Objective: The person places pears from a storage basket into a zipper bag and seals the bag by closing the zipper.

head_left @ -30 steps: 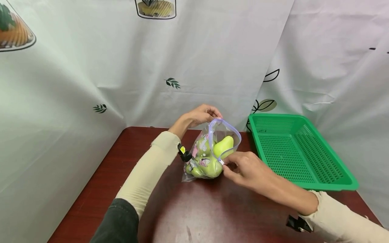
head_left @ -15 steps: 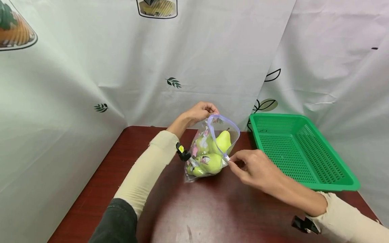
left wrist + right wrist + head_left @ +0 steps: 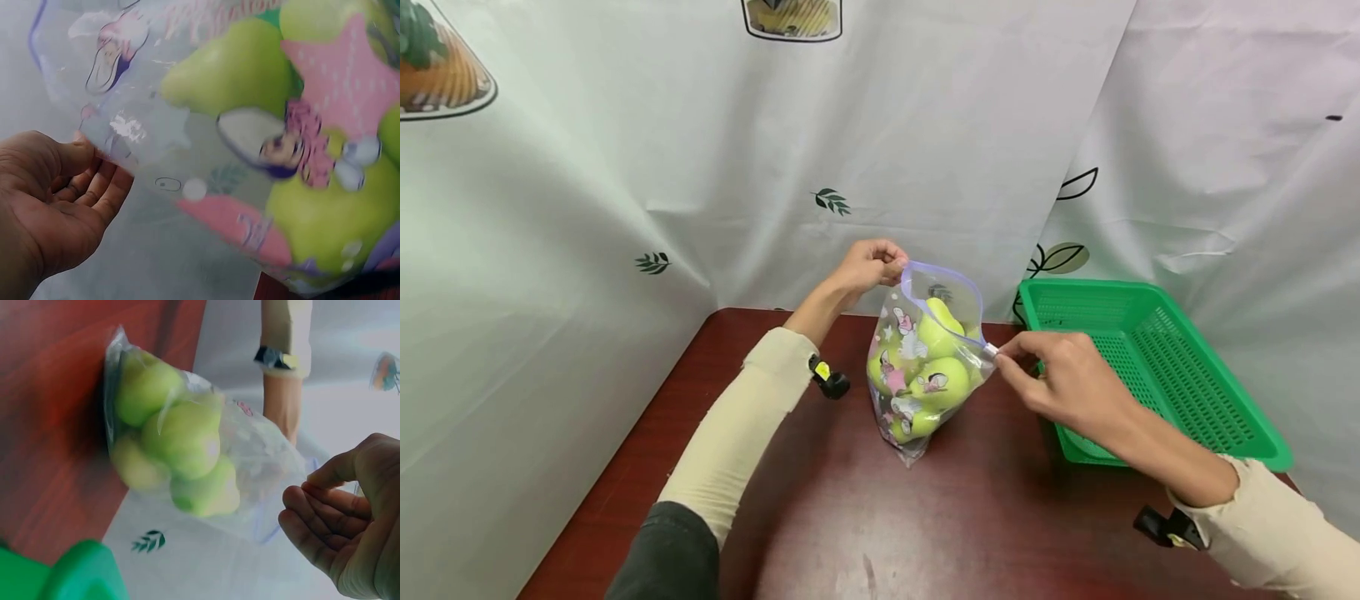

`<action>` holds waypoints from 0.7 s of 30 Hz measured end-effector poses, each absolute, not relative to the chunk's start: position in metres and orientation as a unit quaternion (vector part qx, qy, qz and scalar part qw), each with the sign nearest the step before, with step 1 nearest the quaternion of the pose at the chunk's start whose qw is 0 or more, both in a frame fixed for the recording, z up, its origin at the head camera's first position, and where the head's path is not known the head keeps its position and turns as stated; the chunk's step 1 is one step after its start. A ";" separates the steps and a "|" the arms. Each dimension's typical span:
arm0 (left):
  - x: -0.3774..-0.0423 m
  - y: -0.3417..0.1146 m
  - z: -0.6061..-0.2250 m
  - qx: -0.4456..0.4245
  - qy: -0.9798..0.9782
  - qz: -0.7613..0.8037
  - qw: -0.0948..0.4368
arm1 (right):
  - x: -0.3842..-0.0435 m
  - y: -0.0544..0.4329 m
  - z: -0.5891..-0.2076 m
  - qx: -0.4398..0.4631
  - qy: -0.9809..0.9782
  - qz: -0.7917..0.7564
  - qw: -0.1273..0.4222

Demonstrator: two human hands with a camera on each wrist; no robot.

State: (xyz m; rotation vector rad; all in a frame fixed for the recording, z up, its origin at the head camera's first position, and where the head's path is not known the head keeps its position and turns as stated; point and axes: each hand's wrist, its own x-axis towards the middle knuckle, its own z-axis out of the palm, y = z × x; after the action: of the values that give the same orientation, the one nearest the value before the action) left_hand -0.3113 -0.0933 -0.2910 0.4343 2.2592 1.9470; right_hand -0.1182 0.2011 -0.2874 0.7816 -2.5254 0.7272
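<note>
A clear zip bag with pink cartoon prints hangs between my hands, its lower corner close over the table. Several green pears fill it. The lilac zip edge gapes at the top. My left hand pinches the bag's far left top corner between thumb and fingers; the left wrist view shows this hand at the film's edge. At the opposite end of the zip, my right hand pinches beside the white slider. In the right wrist view, its fingertips meet the bag's edge.
A green plastic basket stands at the right on the dark red table, just behind my right hand. A white printed sheet hangs behind and at both sides.
Both hands have risen and drawn apart, the left up and leftward, the right up and rightward. The bag has come up with them, stretching its top edge and turning more upright.
</note>
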 end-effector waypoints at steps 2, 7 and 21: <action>-0.310 -0.099 -0.292 0.137 0.738 0.659 0.056 | -0.121 0.205 -0.284 0.277 -0.903 0.257 0.203; -0.302 -0.112 -0.293 0.120 0.728 0.674 0.032 | -0.130 0.213 -0.280 0.285 -0.897 0.251 0.224; -0.257 -0.129 -0.289 0.093 0.737 0.668 -0.049 | -0.155 0.238 -0.273 0.300 -0.887 0.235 0.262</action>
State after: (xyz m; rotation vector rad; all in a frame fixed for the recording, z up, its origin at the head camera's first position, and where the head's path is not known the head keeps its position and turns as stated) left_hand -0.2568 -0.1288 -0.2888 0.3024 2.3882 2.1666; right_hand -0.1550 0.2385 -0.2732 0.8106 -2.4002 0.6368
